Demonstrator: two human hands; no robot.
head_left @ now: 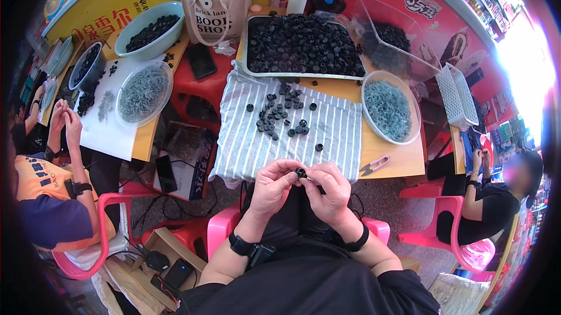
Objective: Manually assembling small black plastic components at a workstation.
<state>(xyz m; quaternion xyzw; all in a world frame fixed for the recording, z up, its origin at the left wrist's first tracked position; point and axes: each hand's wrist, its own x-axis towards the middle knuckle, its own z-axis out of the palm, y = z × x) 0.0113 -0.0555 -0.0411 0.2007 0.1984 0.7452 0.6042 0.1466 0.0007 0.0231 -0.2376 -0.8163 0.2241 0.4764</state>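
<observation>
Black T-shirt (304,286) fills the foreground; beyond it, the left grip (273,186) and right grip (329,189) pinch one small black plastic cap (300,172) between fingertips, by the near edge of the striped cloth (245,134) on the counter (406,160); loosened fingertips could drop it into the lap (289,213); both forearms (248,227) angle inward, elbows spread wide.

The wooden table (409,162) before me carries a striped cloth (245,139); a wide tray (327,76) sits farther back; a round bowl (416,117) and snips (375,166) lie rightward.
</observation>
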